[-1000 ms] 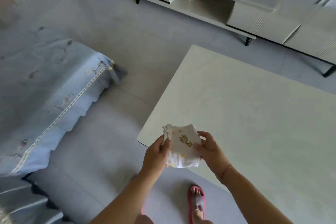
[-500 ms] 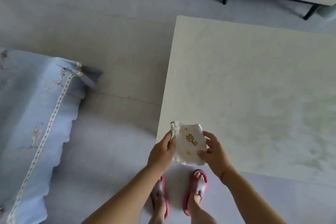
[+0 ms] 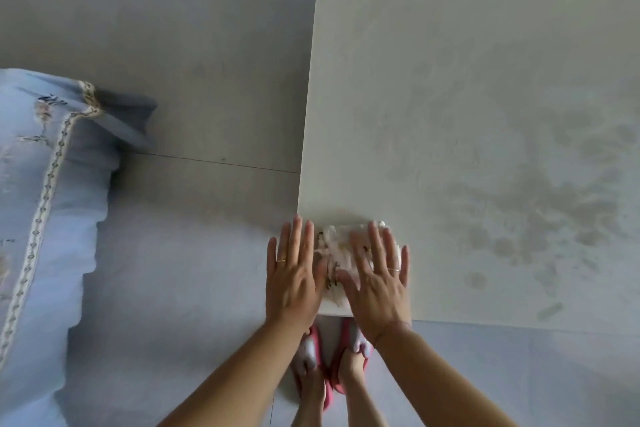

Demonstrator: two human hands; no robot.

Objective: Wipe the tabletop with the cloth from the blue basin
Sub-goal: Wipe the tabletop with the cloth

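Two straight-fingered hands now lie flat; the cloth (image 3: 341, 242), earlier pinched aloft, lies on the table (image 3: 450, 80) corner under the right hand (image 3: 377, 284), beside the left hand (image 3: 294, 274).

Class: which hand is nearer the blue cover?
Left. The left hand lies left of the cloth, toward the cover; the right hand presses on the cloth, farther off.

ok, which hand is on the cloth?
The right hand: spread flat on the cloth at the tabletop corner. The left hand sits beside the cloth, mostly past the tabletop edge.
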